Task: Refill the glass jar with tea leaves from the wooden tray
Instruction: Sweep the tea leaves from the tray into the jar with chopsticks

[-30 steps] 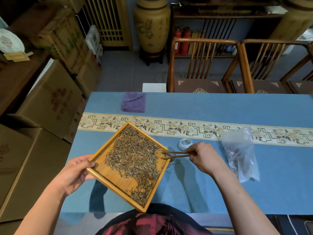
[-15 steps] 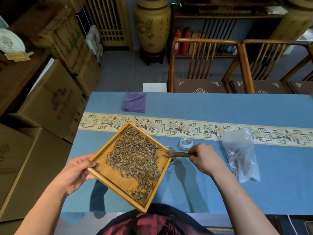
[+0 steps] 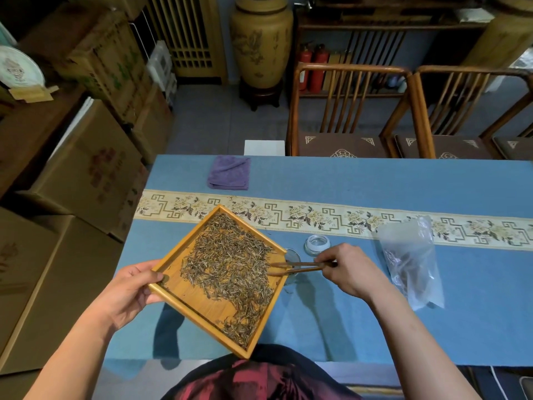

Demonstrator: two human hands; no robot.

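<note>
My left hand (image 3: 129, 290) grips the left corner of a square wooden tray (image 3: 190, 295), held tilted above the blue table. Dry tea leaves (image 3: 230, 267) cover much of the tray. My right hand (image 3: 350, 269) holds wooden tweezers (image 3: 297, 267), whose spread tips reach over the tray's right edge into the leaves. The small glass jar (image 3: 291, 256) stands on the table right behind that edge, mostly hidden by the tray and tweezers. Its lid (image 3: 316, 244) lies just beyond it.
A clear plastic bag (image 3: 409, 258) with some tea lies to the right of my right hand. A folded purple cloth (image 3: 229, 173) sits at the table's far left. Wooden chairs (image 3: 346, 111) stand behind the table; cardboard boxes (image 3: 86, 174) line the left side.
The tweezers, pressed together over the jar half a second ago, have opened and moved left, their tips now in the leaves on the tray. The tray has hardly moved.
</note>
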